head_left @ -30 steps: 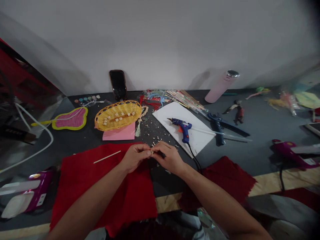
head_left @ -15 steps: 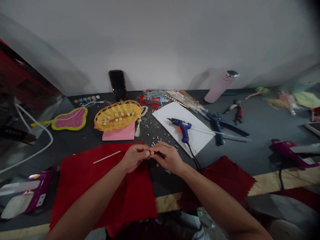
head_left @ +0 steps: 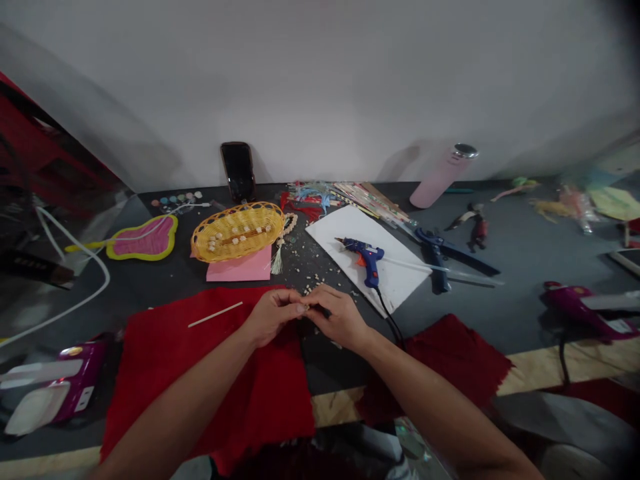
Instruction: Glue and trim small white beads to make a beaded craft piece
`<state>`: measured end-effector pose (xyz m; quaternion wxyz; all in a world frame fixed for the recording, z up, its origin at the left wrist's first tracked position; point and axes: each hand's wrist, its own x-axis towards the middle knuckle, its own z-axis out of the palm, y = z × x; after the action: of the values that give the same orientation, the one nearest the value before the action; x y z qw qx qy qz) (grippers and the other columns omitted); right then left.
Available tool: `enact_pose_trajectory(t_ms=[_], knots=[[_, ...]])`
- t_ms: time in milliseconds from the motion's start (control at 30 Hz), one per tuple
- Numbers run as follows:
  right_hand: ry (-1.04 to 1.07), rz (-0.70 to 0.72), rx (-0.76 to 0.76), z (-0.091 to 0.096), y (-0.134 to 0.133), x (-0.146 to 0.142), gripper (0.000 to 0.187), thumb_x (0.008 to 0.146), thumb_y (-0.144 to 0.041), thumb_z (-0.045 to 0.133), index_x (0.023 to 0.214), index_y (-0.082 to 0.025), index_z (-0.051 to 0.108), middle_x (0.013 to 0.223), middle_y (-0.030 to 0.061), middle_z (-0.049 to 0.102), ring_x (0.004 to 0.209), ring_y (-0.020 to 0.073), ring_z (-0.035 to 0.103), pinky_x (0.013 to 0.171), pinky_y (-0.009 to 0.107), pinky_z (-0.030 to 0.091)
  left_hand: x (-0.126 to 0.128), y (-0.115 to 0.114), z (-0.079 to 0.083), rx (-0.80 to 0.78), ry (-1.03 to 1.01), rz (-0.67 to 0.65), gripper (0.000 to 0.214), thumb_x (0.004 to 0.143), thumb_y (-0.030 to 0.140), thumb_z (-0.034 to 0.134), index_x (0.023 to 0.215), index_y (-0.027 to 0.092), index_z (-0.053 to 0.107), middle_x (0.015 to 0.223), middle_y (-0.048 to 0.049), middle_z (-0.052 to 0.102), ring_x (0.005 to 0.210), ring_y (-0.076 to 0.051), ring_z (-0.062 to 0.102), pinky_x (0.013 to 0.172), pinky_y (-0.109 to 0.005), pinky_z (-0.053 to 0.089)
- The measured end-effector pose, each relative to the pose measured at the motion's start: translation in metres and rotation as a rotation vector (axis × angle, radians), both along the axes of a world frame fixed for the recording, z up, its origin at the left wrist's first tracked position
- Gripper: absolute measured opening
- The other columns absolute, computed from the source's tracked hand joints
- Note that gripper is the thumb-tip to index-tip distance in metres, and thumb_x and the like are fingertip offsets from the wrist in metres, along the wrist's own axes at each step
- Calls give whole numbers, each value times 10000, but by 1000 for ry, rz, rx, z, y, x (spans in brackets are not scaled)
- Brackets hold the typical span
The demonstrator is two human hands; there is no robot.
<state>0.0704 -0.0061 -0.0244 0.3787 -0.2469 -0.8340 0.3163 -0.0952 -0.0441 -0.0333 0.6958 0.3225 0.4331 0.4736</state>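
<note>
little changes over the last second. the left hand (head_left: 273, 315) and the right hand (head_left: 340, 317) stay met fingertip to fingertip above the near edge of the dark worktop (head_left: 500, 293). the small pale bead (head_left: 305, 308) stays pinched between them, but it now shows less, as the right thumb and forefinger have closed further over it. the fingers of both hands are drawn tight on it, with no gap to see. whether a thread runs through it is too small to tell. the whole view also sits a touch lower, so the head has tipped slightly. nothing on the worktop has moved.

the hands hover over the right edge of the red cloth (head_left: 200, 360), where a thin stick (head_left: 215, 314) lies. loose beads (head_left: 310, 267) are scattered just beyond the fingertips. behind them are the yellow basket (head_left: 237, 230), resting on pink paper (head_left: 240, 270), and the blue glue gun (head_left: 367, 257), lying on a white sheet (head_left: 350, 230).

no brand, label or writing can be read. the phone (head_left: 239, 170) leaning on the wall is dark, and the pink bottle (head_left: 440, 177) looks plain.
</note>
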Motion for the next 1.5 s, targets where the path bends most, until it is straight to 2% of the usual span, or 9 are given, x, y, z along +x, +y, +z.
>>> enact_pose_trajectory(t_ms=[233,333,567,800,967,1200,1500], knots=[[8,48,12,1,1,3,246,838,-180,539,1078,-213,585,896,65,626,840,155,584,741,288,510,-1,1,3,-46,-70,21,178,607,247,762,701,120,681,629,-15,599,583,-88,495,601,-232,372],[29,26,25,1,2,2,226,847,-164,532,1057,-216,598,886,59,628,827,147,585,738,280,509,-1,1,3,-35,-75,8,215,615,253,759,764,112,694,659,-25,606,596,-92,496,598,-230,370],[12,34,7,4,1,0,163,854,-151,522,975,-208,615,837,49,630,787,142,589,724,274,509,-1,-1,4,35,-51,-6,135,654,241,734,676,118,681,617,3,559,597,-81,471,607,-227,353],[55,-3,-18,-1,3,1,227,833,-172,566,1056,-209,587,885,57,618,834,151,577,739,287,506,-5,0,-2,12,-98,-45,204,692,273,710,816,111,704,707,-30,604,630,-87,496,639,-235,369],[73,6,-3,1,3,2,207,827,-147,565,1023,-203,598,881,58,602,842,149,569,748,290,502,-5,-1,-5,-16,-127,-51,236,681,274,720,841,101,708,702,-39,616,625,-90,504,630,-235,376],[44,-41,59,2,1,3,188,803,-137,569,978,-200,593,876,57,587,826,146,563,731,284,500,-1,0,0,-19,-155,41,217,608,256,772,749,116,684,667,-17,619,583,-82,517,590,-217,380],[16,-4,49,2,1,3,229,826,-196,576,1055,-207,576,912,70,607,860,156,570,752,292,507,-2,0,4,-49,-157,0,273,602,333,769,722,97,702,648,-33,614,572,-87,511,583,-223,390]])
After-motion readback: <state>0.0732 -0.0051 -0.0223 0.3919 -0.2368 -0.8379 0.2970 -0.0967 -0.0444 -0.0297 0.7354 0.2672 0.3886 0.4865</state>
